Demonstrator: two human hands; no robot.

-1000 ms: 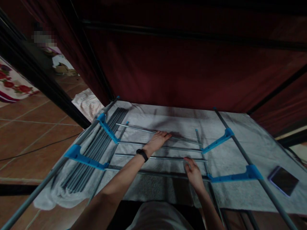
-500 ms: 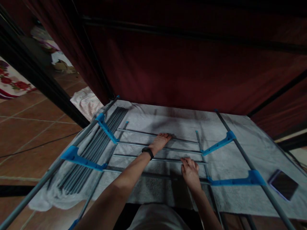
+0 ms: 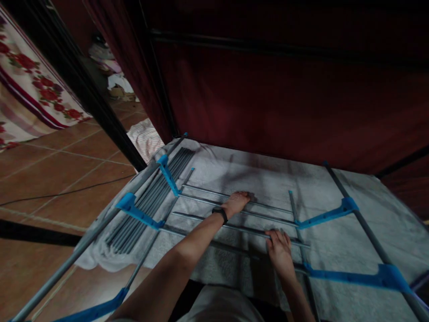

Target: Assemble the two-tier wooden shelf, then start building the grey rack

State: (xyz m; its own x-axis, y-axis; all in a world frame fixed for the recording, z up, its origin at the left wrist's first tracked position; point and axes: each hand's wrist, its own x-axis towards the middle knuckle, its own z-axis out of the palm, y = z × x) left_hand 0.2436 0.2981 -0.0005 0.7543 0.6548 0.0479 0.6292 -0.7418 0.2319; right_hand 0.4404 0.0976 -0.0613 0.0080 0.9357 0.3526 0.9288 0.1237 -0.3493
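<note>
My left hand (image 3: 237, 203), a dark band on its wrist, lies over the far grey tube (image 3: 204, 191) with its fingers curled down onto it; their undersides are hidden. My right hand (image 3: 280, 250) has its fingers bent over a nearer loose grey tube (image 3: 246, 229), close to that tube's right end. These tubes lie across a frame of grey tubes joined by blue plastic brackets, such as the left bracket (image 3: 168, 175) and the right bracket (image 3: 328, 213). Fixed crossbars (image 3: 197, 198) run between the brackets.
A bundle of grey tubes (image 3: 150, 201) lies left on the grey cloth-covered surface (image 3: 378, 214). Dark red fabric (image 3: 268, 103) hangs behind. A black post (image 3: 80, 89) and a cable (image 3: 67, 193) on the tiled floor are at left. A dark device's edge (image 3: 420, 286) shows at right.
The view has swung left, so the frame and both hands appear further right. Both hands stay on the same tubes, with little visible movement along them.
</note>
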